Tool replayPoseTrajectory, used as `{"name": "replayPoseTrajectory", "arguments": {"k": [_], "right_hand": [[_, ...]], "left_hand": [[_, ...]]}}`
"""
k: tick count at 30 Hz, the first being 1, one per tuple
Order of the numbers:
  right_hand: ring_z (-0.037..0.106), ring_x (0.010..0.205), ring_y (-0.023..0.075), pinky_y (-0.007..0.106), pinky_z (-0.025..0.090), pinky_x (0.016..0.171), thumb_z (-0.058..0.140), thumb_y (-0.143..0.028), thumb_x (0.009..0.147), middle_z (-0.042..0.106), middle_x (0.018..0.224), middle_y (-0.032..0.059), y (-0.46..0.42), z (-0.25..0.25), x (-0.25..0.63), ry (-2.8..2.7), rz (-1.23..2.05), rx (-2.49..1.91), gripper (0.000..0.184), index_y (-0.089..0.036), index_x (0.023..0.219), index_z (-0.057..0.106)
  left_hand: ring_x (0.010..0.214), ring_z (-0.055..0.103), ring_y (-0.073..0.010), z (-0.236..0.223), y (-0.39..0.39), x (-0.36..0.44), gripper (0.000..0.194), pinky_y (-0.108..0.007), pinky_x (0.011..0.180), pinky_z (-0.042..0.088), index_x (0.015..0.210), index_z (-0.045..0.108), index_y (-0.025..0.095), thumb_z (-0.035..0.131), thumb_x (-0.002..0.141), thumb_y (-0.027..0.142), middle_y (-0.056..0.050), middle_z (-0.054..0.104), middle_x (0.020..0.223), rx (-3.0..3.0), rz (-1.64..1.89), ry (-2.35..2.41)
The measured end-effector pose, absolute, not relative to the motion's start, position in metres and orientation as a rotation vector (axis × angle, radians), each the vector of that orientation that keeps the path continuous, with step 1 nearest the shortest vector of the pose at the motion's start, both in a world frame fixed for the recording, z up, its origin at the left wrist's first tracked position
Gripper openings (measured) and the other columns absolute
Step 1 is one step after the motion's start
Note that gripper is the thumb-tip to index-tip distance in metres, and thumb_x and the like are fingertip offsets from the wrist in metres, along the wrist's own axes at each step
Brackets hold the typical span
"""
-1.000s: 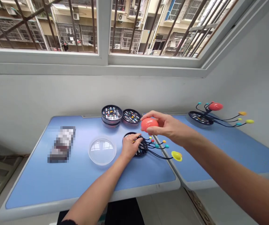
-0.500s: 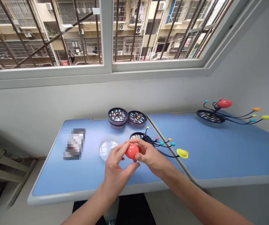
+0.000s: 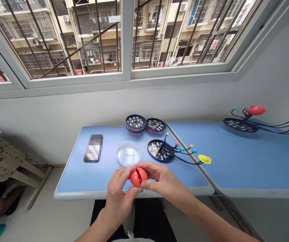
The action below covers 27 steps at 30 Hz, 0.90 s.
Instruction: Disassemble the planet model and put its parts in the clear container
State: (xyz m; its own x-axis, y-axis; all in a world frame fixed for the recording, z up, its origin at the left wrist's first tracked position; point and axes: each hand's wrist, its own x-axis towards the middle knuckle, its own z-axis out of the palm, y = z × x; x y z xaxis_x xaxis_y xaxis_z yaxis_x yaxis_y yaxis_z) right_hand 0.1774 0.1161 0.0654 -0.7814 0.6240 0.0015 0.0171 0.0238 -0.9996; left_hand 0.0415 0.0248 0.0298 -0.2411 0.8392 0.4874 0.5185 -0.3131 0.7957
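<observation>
Both hands grip a glossy red plastic ball [image 3: 135, 178] near the table's front edge. A dark slanting gap splits it into two halves. My left hand [image 3: 120, 188] pinches the left half between thumb and fingers, while my right hand [image 3: 160, 178] has its fingers round the right half. Just beyond them is a solar system model [image 3: 159, 151], a round black printed base with dark curved arms tipped by small coloured balls and a yellow ringed planet. A clear round dish [image 3: 129, 154] lies to its left.
Round black-topped cases [image 3: 135, 122] stand by the wall, two of them stacked. A blurred-out dark rectangular object [image 3: 93, 148] lies on the left. On the adjoining right table [image 3: 247, 168] is another model with a red ball [image 3: 256, 110]. A patterned stool [image 3: 8, 158] stands at left.
The ball has come down and nearer to me in both hands, and a gap between its halves now shows. The view has turned left, uncovering the model's base.
</observation>
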Motion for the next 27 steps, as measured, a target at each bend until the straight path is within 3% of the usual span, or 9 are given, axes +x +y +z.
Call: {"name": "replayPoseTrajectory", "arguments": {"k": [3, 6, 8, 12, 16, 20, 23, 25, 27], "right_hand": [[0.06, 0.089, 0.0196, 0.034, 0.048, 0.084, 0.067, -0.018, 0.07, 0.066, 0.09, 0.0011, 0.105, 0.071, 0.185, -1.954, 1.749, -0.647, 0.035, -0.021, 0.104, 0.062], [0.06, 0.087, 0.0171, 0.03, 0.048, 0.083, 0.068, -0.014, 0.069, 0.065, 0.093, -0.0013, 0.095, 0.061, 0.193, -2.027, 1.577, -0.625, 0.038, -0.026, 0.104, 0.062], [0.059, 0.091, 0.0164, 0.027, 0.048, 0.083, 0.067, -0.011, 0.071, 0.062, 0.1, -0.0006, 0.089, 0.046, 0.198, -2.083, 1.337, -0.546, 0.039, -0.03, 0.105, 0.061], [0.058, 0.094, 0.0156, 0.023, 0.049, 0.081, 0.06, -0.011, 0.079, 0.059, 0.107, 0.0018, 0.075, 0.013, 0.204, -2.15, 0.947, -0.365, 0.048, -0.036, 0.119, 0.052], [0.056, 0.105, 0.0235, 0.029, 0.048, 0.089, 0.075, -0.044, 0.062, 0.057, 0.119, 0.0064, 0.071, -0.001, 0.202, -2.135, 1.062, -0.444, 0.075, -0.031, 0.128, 0.043], [0.065, 0.088, 0.0201, 0.023, 0.053, 0.077, 0.071, -0.044, 0.068, 0.067, 0.101, 0.0049, 0.078, 0.006, 0.194, -2.181, 1.343, -0.539, 0.055, -0.024, 0.117, 0.056], [0.065, 0.081, 0.0199, 0.024, 0.054, 0.074, 0.07, -0.035, 0.072, 0.069, 0.091, 0.0047, 0.084, 0.009, 0.187, -2.191, 1.24, -0.462, 0.037, -0.022, 0.106, 0.063], [0.065, 0.079, 0.0194, 0.025, 0.054, 0.073, 0.067, -0.029, 0.075, 0.069, 0.089, 0.0046, 0.084, 0.01, 0.184, -2.193, 1.141, -0.368, 0.028, -0.022, 0.102, 0.063], [0.064, 0.079, 0.0184, 0.024, 0.053, 0.073, 0.069, -0.025, 0.074, 0.069, 0.092, 0.0036, 0.083, 0.01, 0.181, -2.205, 1.14, -0.361, 0.035, -0.023, 0.107, 0.061]], "left_hand": [[0.079, 0.056, -0.0151, 0.034, 0.015, 0.045, 0.036, -0.024, 0.059, 0.049, 0.113, 0.051, 0.023, 0.059, 0.078, 0.027, -0.006, 0.057, 0.1, 1.507, 1.404, 1.547], [0.079, 0.054, -0.0147, 0.036, 0.006, 0.046, 0.068, -0.02, 0.051, 0.046, 0.128, 0.04, 0.025, 0.071, 0.068, 0.034, -0.01, 0.049, 0.115, 1.233, 1.272, 1.449], [0.08, 0.053, -0.0157, 0.034, 0.0, 0.047, 0.079, -0.02, 0.051, 0.047, 0.129, 0.041, 0.026, 0.076, 0.06, 0.038, -0.01, 0.048, 0.118, 1.074, 1.213, 1.277], [0.071, 0.05, -0.0147, 0.025, -0.01, 0.051, 0.069, -0.021, 0.05, 0.046, 0.12, 0.053, 0.019, 0.073, 0.061, 0.048, -0.007, 0.058, 0.089, 0.787, 1.18, 1.06], [0.07, 0.046, -0.0128, 0.014, -0.014, 0.053, 0.057, -0.021, 0.053, 0.044, 0.111, 0.059, 0.017, 0.074, 0.063, 0.043, -0.005, 0.055, 0.084, 0.748, 1.255, 1.17], [0.079, 0.051, -0.0157, 0.007, -0.015, 0.045, 0.056, -0.023, 0.061, 0.043, 0.111, 0.058, 0.02, 0.074, 0.062, 0.041, -0.007, 0.056, 0.093, 0.757, 1.23, 1.105], [0.075, 0.054, -0.0143, 0.002, -0.013, 0.038, 0.065, -0.023, 0.06, 0.043, 0.114, 0.053, 0.023, 0.077, 0.058, 0.044, -0.008, 0.054, 0.101, 0.628, 1.206, 1.0], [0.068, 0.054, -0.0121, 0.001, -0.009, 0.036, 0.073, -0.024, 0.059, 0.044, 0.117, 0.05, 0.025, 0.079, 0.054, 0.045, -0.006, 0.054, 0.096, 0.584, 1.196, 1.003], [0.06, 0.05, -0.0095, 0.003, -0.005, 0.035, 0.068, -0.022, 0.055, 0.043, 0.112, 0.055, 0.021, 0.08, 0.053, 0.044, -0.002, 0.054, 0.081, 0.576, 1.205, 1.033]]}}
